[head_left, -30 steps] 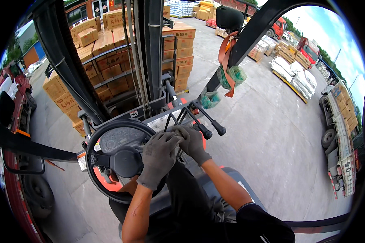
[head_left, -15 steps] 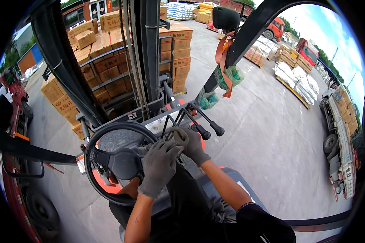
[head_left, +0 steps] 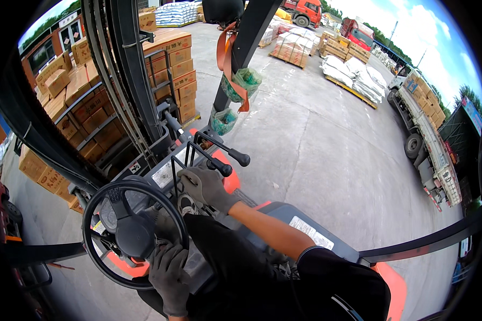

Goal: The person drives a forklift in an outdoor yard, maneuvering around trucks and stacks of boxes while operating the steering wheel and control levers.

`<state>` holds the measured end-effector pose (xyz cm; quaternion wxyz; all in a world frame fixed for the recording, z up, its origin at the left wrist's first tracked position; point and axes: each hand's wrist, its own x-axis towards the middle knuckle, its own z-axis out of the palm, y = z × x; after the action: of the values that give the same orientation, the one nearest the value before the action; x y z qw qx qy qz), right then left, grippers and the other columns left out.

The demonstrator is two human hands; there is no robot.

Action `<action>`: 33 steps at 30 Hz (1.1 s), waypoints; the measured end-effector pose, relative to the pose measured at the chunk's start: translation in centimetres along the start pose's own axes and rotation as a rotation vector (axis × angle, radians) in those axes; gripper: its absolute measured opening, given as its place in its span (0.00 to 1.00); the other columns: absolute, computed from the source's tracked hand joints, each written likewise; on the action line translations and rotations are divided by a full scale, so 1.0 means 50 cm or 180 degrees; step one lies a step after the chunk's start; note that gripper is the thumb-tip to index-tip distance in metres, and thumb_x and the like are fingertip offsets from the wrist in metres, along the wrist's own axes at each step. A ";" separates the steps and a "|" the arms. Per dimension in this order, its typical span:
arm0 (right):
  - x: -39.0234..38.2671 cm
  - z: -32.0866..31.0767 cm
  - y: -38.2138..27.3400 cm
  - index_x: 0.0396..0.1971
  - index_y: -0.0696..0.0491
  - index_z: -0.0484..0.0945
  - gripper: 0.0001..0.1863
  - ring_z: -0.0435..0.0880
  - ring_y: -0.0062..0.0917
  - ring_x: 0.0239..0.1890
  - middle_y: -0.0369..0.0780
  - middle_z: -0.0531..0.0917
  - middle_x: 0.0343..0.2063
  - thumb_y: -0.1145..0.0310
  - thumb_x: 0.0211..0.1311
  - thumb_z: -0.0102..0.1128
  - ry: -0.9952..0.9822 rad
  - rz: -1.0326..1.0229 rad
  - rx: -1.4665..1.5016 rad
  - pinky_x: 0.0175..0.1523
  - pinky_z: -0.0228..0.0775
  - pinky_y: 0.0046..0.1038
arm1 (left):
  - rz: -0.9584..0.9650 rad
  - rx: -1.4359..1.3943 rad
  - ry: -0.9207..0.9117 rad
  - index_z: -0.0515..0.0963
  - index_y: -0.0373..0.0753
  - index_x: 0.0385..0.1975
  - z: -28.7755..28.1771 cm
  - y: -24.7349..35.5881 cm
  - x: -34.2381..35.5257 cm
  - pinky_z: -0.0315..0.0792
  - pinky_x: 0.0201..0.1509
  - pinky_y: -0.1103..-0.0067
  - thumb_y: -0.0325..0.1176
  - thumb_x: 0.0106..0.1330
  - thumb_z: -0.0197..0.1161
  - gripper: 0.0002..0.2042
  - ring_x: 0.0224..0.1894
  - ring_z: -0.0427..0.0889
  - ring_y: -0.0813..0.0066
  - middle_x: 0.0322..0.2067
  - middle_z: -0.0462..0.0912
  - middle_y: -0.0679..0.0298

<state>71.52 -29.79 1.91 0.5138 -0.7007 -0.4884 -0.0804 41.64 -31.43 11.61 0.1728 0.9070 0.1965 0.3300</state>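
Note:
I sit at a forklift's controls with grey work gloves on both hands. My left hand lies over the lower right rim of the black steering wheel, its fingers bent across the rim. My right hand is curled at the nearest control lever, whose end is hidden under the glove. Just beyond it, two more levers end in black knobs, a nearer knob and a farther knob. Below my right hand a shoe shows on the floor of the cab.
Ahead, stacked brown cartons stand behind the black mast. An orange strap and green bags hang on the right pillar. White sacks lie on a pallet out on the concrete. A flatbed truck stands at right.
My hands, together before, are now apart. The left has come down to the steering wheel's rim, while the right stays by the levers. The view has swung to the right.

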 end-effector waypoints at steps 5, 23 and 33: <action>-0.007 -0.031 0.009 0.51 0.48 0.91 0.11 0.94 0.43 0.48 0.44 0.95 0.48 0.62 0.76 0.67 -0.0011 0.0059 0.0148 0.54 0.87 0.42 | -0.0211 0.0390 0.0346 0.87 0.31 0.42 -0.057 -0.098 -0.066 0.74 0.76 0.53 0.22 0.69 0.58 0.10 0.56 0.90 0.45 0.46 0.92 0.50; -0.007 -0.013 0.002 0.47 0.49 0.90 0.10 0.92 0.42 0.43 0.43 0.93 0.42 0.64 0.72 0.68 0.0225 -0.0200 0.0032 0.48 0.85 0.43 | -0.0609 0.0238 0.0854 0.88 0.28 0.48 -0.113 -0.155 -0.081 0.72 0.80 0.53 0.20 0.72 0.56 0.13 0.58 0.91 0.52 0.49 0.93 0.49; -0.011 -0.005 0.006 0.50 0.49 0.90 0.12 0.93 0.42 0.45 0.43 0.93 0.43 0.64 0.72 0.67 0.0062 -0.0135 -0.0069 0.49 0.86 0.43 | -0.0629 -0.0147 0.0968 0.87 0.25 0.49 -0.103 -0.153 -0.090 0.80 0.70 0.58 0.17 0.66 0.59 0.14 0.59 0.89 0.48 0.52 0.91 0.46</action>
<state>71.57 -30.30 1.52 0.5090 -0.6950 -0.4972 -0.1034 33.19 -25.98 9.56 0.1934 0.8187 0.3008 0.4493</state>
